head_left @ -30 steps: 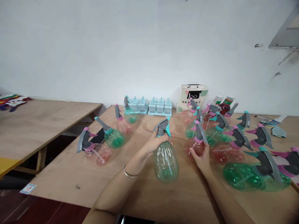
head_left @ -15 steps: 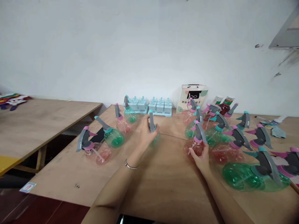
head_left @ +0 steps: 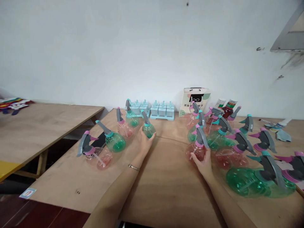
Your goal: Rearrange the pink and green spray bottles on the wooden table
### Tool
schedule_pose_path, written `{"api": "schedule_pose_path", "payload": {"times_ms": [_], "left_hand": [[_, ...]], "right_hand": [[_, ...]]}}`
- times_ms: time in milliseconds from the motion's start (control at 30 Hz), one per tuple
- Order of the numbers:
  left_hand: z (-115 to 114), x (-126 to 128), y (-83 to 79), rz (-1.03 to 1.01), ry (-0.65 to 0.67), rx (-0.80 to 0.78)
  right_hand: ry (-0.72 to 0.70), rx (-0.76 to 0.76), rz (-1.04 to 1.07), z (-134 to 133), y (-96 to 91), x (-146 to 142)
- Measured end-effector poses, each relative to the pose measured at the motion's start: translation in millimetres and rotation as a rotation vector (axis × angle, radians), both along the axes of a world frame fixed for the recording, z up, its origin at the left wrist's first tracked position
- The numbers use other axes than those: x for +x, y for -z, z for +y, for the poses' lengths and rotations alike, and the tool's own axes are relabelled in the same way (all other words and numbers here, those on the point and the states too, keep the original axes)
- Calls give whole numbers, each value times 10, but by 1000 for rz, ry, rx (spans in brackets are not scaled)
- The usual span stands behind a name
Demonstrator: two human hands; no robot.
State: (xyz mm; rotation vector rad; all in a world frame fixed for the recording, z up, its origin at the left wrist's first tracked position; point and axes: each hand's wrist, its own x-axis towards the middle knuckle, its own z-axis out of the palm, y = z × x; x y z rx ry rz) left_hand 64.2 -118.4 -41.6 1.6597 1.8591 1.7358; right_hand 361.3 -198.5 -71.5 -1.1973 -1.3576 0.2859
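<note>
Two bare hands reached forward over a wooden table [head_left: 163, 180], each on a spray bottle. The left hand [head_left: 144, 141], below a bracelet [head_left: 133, 167] on its wrist, was curled partway closed around a green bottle [head_left: 148, 129]. The bottle sat within the curve of the hand, thumb on its right, its grey head rising above the fingers and leaning left. It was just right of the far end of a row of four bottles [head_left: 115, 142].

The right hand [head_left: 203, 162] was bent around the near right side of a pink bottle [head_left: 196, 149], thumb across its front. That bottle was at the left edge of a crowded cluster [head_left: 217, 137].

The left palm hid the green bottle's base, so whether it touched the table could not be told. Most right-hand fingers were out of sight behind the pink bottle. Bottles in the cluster overlapped and were hard to count; the rightmost pink head [head_left: 294, 169] was cut off by the picture's edge. A bottle head covered some lettering on a paper bag [head_left: 201, 100] by the wall [head_left: 142, 50].
</note>
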Motion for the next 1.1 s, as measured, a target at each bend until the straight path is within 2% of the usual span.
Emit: {"api": "schedule_pose_path", "payload": {"times_ms": [100, 233, 433, 633, 700, 767, 833, 867, 900, 933, 1000, 1033, 1100], "left_hand": [[169, -26, 0, 26, -88, -131], [515, -88, -145, 87, -183, -293], [968, -183, -289, 108, -205, -341], [1108, -187, -379, 99, -208, -378], [1047, -154, -400, 93, -207, -377], [893, -85, -389, 94, -215, -364], [638, 27, -352, 91, -182, -294], [477, 100, -334, 75, -112, -204], [302, 181, -324, 52, 10, -101], [121, 270, -327, 49, 206, -24], [-232, 453, -380, 41, 587, 14], [-389, 540, -427, 28, 717, -8], [-638, 681, -537, -15, 850, -76]], "right_hand": [[-18, -14, -7, -6, 12, -18], [-48, -25, -14, -31, 33, -51], [-68, -15, -56, -61, 41, -88], [-93, -13, -68, -79, 41, -123], [-106, -30, -49, -85, 60, -125], [-115, -47, -31, -89, 86, -127], [-130, -66, -26, -91, 104, -141], [-141, -73, -26, -93, 107, -157], [-158, -76, -24, -97, 105, -180], [-183, -79, -20, -104, 98, -207], [-259, -89, -20, -133, 74, -265], [-310, -96, -32, -155, 61, -289], [-436, -110, -108, -211, 39, -315]]}}
